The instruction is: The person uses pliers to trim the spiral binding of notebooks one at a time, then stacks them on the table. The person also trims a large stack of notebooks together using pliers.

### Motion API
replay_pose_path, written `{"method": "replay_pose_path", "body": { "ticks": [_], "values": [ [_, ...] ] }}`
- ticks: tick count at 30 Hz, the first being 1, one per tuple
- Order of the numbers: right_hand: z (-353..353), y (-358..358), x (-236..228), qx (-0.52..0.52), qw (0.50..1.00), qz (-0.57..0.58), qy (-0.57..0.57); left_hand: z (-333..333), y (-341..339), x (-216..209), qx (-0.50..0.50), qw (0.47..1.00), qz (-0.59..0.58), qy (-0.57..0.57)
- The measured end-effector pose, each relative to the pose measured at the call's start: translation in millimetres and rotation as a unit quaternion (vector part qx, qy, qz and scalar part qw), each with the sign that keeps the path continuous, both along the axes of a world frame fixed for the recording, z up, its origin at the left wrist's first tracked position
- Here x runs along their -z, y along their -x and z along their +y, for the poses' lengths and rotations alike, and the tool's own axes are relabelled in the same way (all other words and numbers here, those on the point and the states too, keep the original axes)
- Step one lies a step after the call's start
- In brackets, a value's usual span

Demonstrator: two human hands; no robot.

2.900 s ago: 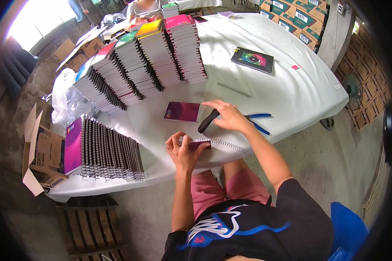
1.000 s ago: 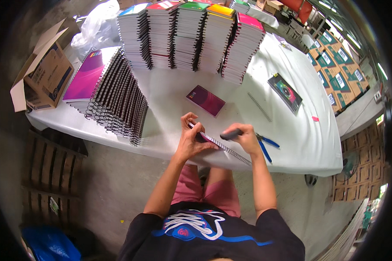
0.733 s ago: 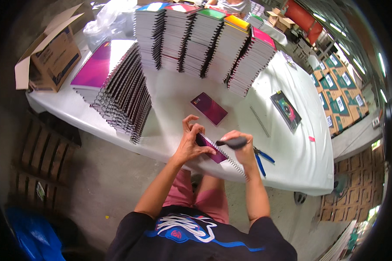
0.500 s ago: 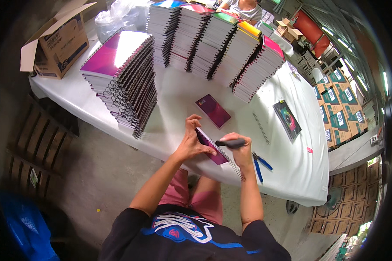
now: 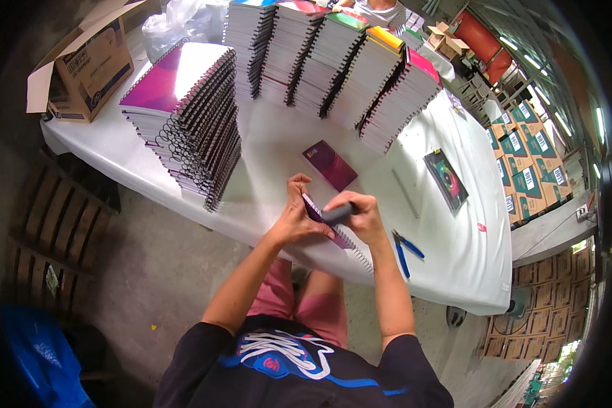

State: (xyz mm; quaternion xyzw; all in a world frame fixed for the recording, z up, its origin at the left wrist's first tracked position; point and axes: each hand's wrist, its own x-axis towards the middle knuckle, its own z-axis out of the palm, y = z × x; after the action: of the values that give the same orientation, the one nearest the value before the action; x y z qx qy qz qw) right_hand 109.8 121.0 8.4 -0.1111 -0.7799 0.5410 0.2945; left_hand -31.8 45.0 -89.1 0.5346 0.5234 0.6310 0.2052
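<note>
My left hand (image 5: 296, 219) grips a small purple notebook (image 5: 342, 239) at the table's near edge, with the thumb pressed across its cover. Along the notebook's edge runs a metal spiral coil (image 5: 362, 258), whose lower end sticks out past the pages. A dark grey, thick-handled tool (image 5: 337, 214) is closed in my right hand (image 5: 364, 219), its tip against the coil side of the notebook; the exact contact is hidden. Just beyond my hands lies another purple notebook (image 5: 329, 165). Blue-handled cutting pliers (image 5: 406, 253) rest right of my right wrist.
A tall stack of spiral notebooks (image 5: 207, 129) stands left, with more stacks (image 5: 347, 78) in a row behind. At right lie a loose coil (image 5: 406, 193) and a dark-covered notebook (image 5: 446, 180). An open carton (image 5: 92, 71) sits at far left. Another person (image 5: 381, 13) is across the table.
My right hand and the tool have moved up and left along the coil toward my left hand. My left hand still holds the notebook, and the view has shifted slightly.
</note>
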Motion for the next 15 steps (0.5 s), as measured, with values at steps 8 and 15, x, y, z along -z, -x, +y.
{"method": "replay_pose_path", "body": {
  "ticks": [8, 15],
  "values": [
    [-1.2, 7.6, 0.9, 0.104, 0.982, -0.143, -0.068, -5.4, -1.0, -6.2, 0.014, 1.000, -0.004, 0.003],
    [31.0, -53.2, 19.1, 0.232, 0.926, -0.230, -0.188, -5.6, 1.6, -3.7, 0.016, 0.998, -0.053, -0.016]
  ]
}}
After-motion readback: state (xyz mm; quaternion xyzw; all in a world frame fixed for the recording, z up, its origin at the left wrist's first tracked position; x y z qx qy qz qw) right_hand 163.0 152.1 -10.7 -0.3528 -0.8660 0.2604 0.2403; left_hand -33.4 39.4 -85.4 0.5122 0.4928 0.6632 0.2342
